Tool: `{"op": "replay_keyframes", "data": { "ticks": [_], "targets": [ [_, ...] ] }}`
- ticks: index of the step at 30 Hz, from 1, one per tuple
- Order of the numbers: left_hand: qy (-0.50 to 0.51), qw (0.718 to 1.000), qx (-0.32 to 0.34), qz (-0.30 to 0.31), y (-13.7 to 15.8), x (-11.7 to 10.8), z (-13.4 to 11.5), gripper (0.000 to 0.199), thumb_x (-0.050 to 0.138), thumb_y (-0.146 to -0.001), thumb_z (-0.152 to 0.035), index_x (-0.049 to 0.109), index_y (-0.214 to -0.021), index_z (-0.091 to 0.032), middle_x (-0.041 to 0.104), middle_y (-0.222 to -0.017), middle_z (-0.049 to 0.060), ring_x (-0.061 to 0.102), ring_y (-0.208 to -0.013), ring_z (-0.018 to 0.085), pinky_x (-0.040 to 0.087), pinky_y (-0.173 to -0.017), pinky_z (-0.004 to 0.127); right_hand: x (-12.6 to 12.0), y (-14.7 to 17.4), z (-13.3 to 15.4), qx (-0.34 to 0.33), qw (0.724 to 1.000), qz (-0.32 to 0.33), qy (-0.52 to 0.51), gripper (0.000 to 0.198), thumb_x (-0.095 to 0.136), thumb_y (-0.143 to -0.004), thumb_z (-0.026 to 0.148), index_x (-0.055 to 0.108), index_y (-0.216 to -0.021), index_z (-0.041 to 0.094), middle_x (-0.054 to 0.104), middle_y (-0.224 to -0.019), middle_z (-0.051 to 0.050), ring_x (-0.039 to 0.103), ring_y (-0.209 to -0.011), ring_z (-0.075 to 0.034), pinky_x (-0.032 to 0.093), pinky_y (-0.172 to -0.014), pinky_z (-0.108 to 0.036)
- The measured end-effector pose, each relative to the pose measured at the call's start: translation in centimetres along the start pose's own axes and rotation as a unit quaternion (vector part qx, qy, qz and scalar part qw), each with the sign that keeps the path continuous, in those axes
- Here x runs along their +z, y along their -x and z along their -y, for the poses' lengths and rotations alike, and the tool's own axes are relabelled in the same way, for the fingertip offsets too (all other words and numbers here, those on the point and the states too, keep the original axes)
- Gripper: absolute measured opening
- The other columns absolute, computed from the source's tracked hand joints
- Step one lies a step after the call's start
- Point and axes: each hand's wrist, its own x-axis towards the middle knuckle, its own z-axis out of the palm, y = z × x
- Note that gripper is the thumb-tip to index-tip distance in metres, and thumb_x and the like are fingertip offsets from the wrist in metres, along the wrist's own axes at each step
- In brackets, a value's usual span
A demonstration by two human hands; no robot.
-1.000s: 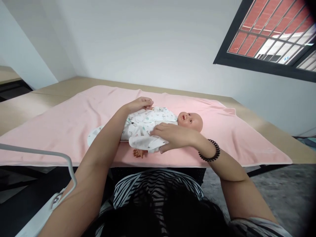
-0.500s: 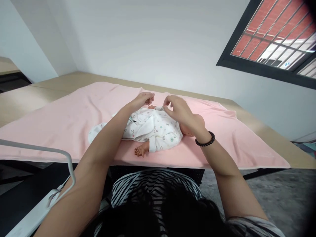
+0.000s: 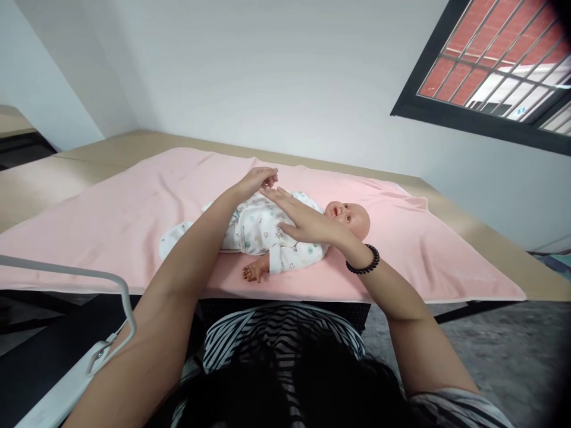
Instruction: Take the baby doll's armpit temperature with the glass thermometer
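One baby doll (image 3: 307, 229) in one white printed garment (image 3: 263, 229) lay on its back near the front edge of one pink blanket (image 3: 134, 220) on one table (image 3: 35, 190). The left hand (image 3: 254, 180) pinched cloth at the doll's far side; the right hand (image 3: 298, 220) rested flat, fingers spread, on its chest. Smoothing gently would likely keep the front panels aligned.

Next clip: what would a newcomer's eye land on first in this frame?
The baby doll in a white printed romper, lying on its back in the middle of a pink blanket spread over the wooden table. Both hands are on it: the left hand pinches at the romper's far side, and the right hand, with a beaded bracelet, lies flat across the chest.
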Motion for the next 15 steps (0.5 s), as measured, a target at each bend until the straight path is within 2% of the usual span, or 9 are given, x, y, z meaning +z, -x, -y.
{"op": "replay_keyframes", "data": {
  "ticks": [2, 3, 4, 5, 6, 7, 10, 12, 15],
  "targets": [
    [0.008, 1.000, -0.002, -0.002, 0.0, 0.0, 0.0, 0.033, 0.073, -0.092, -0.040, 0.067, -0.069, -0.016, 0.057, -0.066, 0.002, 0.053, -0.063, 0.012, 0.040, -0.063, 0.025, -1.0, 0.9, 0.1, 0.051, 0.999, -0.010, -0.004, 0.041, 0.052, -0.104, 0.024, 0.065, -0.142, 0.016, 0.064, -0.153, -0.016, 0.060, -0.143, -0.030, 0.048, -0.124, -0.049],
    [0.003, 1.000, -0.004, -0.010, -0.1, 0.0, 0.1, 0.032, 0.071, -0.092, -0.038, 0.067, -0.069, -0.016, 0.058, -0.067, 0.002, 0.054, -0.065, 0.012, 0.041, -0.065, 0.026, -1.5, 1.4, 0.2, 0.089, 0.996, 0.007, -0.008, 0.029, 0.052, -0.105, 0.026, 0.071, -0.124, 0.016, 0.074, -0.133, -0.013, 0.069, -0.122, -0.028, 0.055, -0.112, -0.047],
    [-0.013, 1.000, -0.005, -0.020, -0.1, 0.0, 0.3, 0.031, 0.070, -0.093, -0.037, 0.067, -0.070, -0.017, 0.059, -0.068, 0.002, 0.055, -0.067, 0.013, 0.043, -0.067, 0.026, -2.0, 1.9, 0.2, 0.128, 0.991, 0.032, -0.012, 0.024, 0.052, -0.106, 0.029, 0.073, -0.112, 0.017, 0.077, -0.117, -0.011, 0.072, -0.107, -0.027, 0.058, -0.102, -0.045],
    [-0.034, 0.999, -0.007, -0.033, -0.2, 0.0, 0.4, 0.030, 0.069, -0.094, -0.037, 0.067, -0.071, -0.017, 0.061, -0.071, 0.003, 0.057, -0.070, 0.014, 0.044, -0.069, 0.027, -2.6, 2.3, 0.1, 0.159, 0.986, 0.053, -0.012, 0.025, 0.052, -0.107, 0.031, 0.074, -0.106, 0.018, 0.079, -0.111, -0.010, 0.073, -0.102, -0.027, 0.059, -0.099, -0.045],
    [-0.057, 0.997, -0.010, -0.046, -0.3, 0.0, 0.6, 0.029, 0.068, -0.094, -0.038, 0.067, -0.073, -0.018, 0.065, -0.075, 0.004, 0.060, -0.074, 0.015, 0.046, -0.072, 0.028, -3.2, 2.7, -0.1, 0.175, 0.983, 0.059, -0.009, 0.027, 0.053, -0.107, 0.033, 0.076, -0.109, 0.019, 0.080, -0.115, -0.010, 0.074, -0.106, -0.028, 0.059, -0.101, -0.047],
    [-0.080, 0.995, -0.015, -0.056, -0.4, 0.0, 0.8, 0.027, 0.068, -0.094, -0.038, 0.068, -0.076, -0.019, 0.069, -0.081, 0.006, 0.063, -0.079, 0.017, 0.048, -0.076, 0.030, -3.9, 3.0, -0.4, 0.177, 0.983, 0.043, -0.002, 0.030, 0.054, -0.107, 0.034, 0.078, -0.118, 0.020, 0.079, -0.128, -0.011, 0.073, -0.119, -0.031, 0.057, -0.110, -0.050],
    [-0.156, 0.986, -0.028, -0.059, -0.4, -0.1, 1.6, 0.023, 0.064, -0.095, -0.042, 0.068, -0.087, -0.021, 0.079, -0.108, 0.010, 0.071, -0.104, 0.025, 0.053, -0.095, 0.037, -6.6, 3.6, -2.7, 0.139, 0.985, -0.097, -0.008, 0.047, 0.061, -0.107, 0.038, 0.070, -0.149, 0.021, 0.060, -0.165, -0.010, 0.053, -0.156, -0.035, 0.039, -0.135, -0.056],
    [-0.218, 0.975, -0.030, -0.036, -0.1, -0.1, 2.1, 0.028, 0.058, -0.099, -0.049, 0.069, -0.098, -0.023, 0.079, -0.128, 0.011, 0.070, -0.123, 0.030, 0.052, -0.110, 0.042, -8.6, 4.0, -5.5, 0.144, 0.972, -0.164, -0.083, 0.049, 0.066, -0.107, 0.046, 0.071, -0.151, 0.026, 0.059, -0.165, -0.006, 0.050, -0.160, -0.032, 0.036, -0.138, -0.056],
    [-0.285, 0.957, -0.046, 0.042, 0.4, 0.0, 2.6, 0.049, 0.051, -0.102, -0.065, 0.068, -0.130, -0.029, 0.071, -0.153, 0.010, 0.064, -0.143, 0.034, 0.044, -0.125, 0.048, -10.3, 5.2, -11.1, 0.181, 0.942, -0.176, -0.220, 0.048, 0.078, -0.101, 0.053, 0.076, -0.141, 0.028, 0.064, -0.160, -0.007, 0.050, -0.159, -0.032, 0.034, -0.138, -0.059]
  ]
}}
